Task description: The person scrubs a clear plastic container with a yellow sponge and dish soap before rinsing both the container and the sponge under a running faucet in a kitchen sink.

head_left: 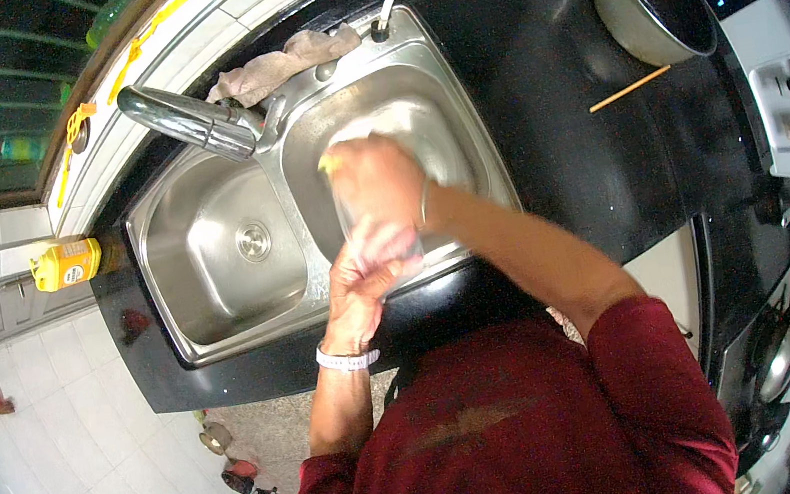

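Both hands meet over the near side of the sink's right basin (449, 143). Right hand (378, 184) sits at the left hand's (357, 288) 1 o'clock; motion blur. A yellow piece (331, 163) shows at the right hand's 10 o'clock edge; a see-through object (412, 257), kind unclear, shows by the left thumb. Right grip curled, left grip bent; cannot tell whether either pinches anything. From the hands: faucet (196, 123) at 10 o'clock, cloth (289, 64) at 11, pot (640, 10) on tabletop (559, 153) at 2.
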Demonstrator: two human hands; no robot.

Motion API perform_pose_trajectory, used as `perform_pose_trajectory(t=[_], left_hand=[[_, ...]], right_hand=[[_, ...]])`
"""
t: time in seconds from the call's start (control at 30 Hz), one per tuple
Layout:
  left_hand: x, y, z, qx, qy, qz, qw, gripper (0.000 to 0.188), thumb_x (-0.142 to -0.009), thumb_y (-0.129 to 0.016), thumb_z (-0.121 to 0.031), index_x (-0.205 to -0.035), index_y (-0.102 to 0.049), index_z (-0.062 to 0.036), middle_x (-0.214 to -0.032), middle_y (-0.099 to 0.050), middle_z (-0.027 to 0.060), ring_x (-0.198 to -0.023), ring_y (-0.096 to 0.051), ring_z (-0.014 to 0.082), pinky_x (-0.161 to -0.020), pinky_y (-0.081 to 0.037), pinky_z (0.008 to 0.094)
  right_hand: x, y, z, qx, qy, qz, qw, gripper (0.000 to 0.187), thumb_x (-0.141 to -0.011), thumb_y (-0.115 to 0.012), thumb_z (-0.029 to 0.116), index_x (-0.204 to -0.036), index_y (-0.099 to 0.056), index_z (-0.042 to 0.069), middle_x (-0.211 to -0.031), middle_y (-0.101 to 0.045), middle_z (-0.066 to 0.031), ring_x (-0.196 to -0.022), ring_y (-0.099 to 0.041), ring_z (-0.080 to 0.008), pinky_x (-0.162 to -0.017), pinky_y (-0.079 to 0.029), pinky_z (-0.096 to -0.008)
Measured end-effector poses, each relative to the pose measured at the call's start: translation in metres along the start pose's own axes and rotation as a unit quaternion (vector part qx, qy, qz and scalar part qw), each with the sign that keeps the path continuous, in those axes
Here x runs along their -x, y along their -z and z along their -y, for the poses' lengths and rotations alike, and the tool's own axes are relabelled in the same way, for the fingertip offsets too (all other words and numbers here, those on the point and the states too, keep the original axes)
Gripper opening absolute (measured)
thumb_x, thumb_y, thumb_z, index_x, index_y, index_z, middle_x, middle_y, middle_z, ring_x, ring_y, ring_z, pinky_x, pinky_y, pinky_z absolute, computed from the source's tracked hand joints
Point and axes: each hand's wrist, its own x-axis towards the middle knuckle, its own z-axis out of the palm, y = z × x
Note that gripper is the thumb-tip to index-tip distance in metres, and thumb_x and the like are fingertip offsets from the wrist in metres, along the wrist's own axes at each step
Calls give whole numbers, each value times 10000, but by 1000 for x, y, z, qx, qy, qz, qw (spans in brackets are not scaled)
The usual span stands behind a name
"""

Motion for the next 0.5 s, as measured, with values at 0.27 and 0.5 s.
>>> perform_pose_trajectory(t=[0.27,0.5], left_hand=[[1,30,14,-47,2,62,997,488,-882,-541,75,-1343,-492,-79,-1254,-583,178,-1187,-550,310,-1004,-463,453],[-8,-1,-22,153,-14,-62,986,522,-878,-544,92,-1372,-442,-42,-1292,-559,165,-1177,-557,319,-1005,-457,494]], right_hand=[[-3,10,21,155,22,99,983,323,-887,-499,256,-1104,-648,69,-1260,-582,-141,-1184,-548,-242,-992,-407,-544],[37,-19,39,16,159,-99,982,337,-809,-596,266,-1089,-669,93,-1263,-585,-80,-1209,-519,-240,-1076,-274,-580]])
